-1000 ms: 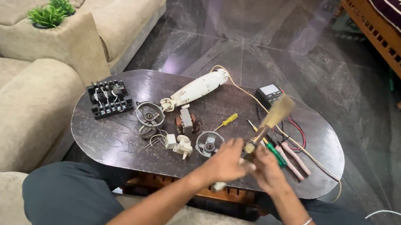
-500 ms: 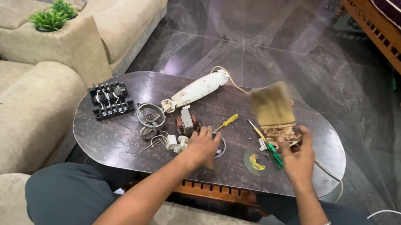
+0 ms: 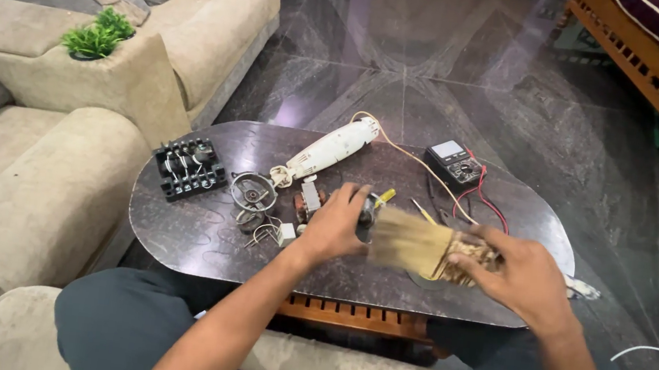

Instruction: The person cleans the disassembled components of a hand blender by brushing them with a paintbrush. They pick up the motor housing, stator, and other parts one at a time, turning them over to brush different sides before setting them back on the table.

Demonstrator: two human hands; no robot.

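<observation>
The right hand (image 3: 530, 278) has swung the brush (image 3: 413, 248) down from upright to lie sideways. Its bristles now sweep beside the left hand (image 3: 339, 223).

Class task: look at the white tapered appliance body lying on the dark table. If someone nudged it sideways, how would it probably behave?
The white appliance body looks rounded and tapered, so it would probably roll in a curve, not straight. Its attached cord trails across the table and would likely drag. The shell seems rigid plastic, probably smooth in the grip.

Single head view, looking steeply down, close over coffee table (image 3: 199, 236).
</observation>
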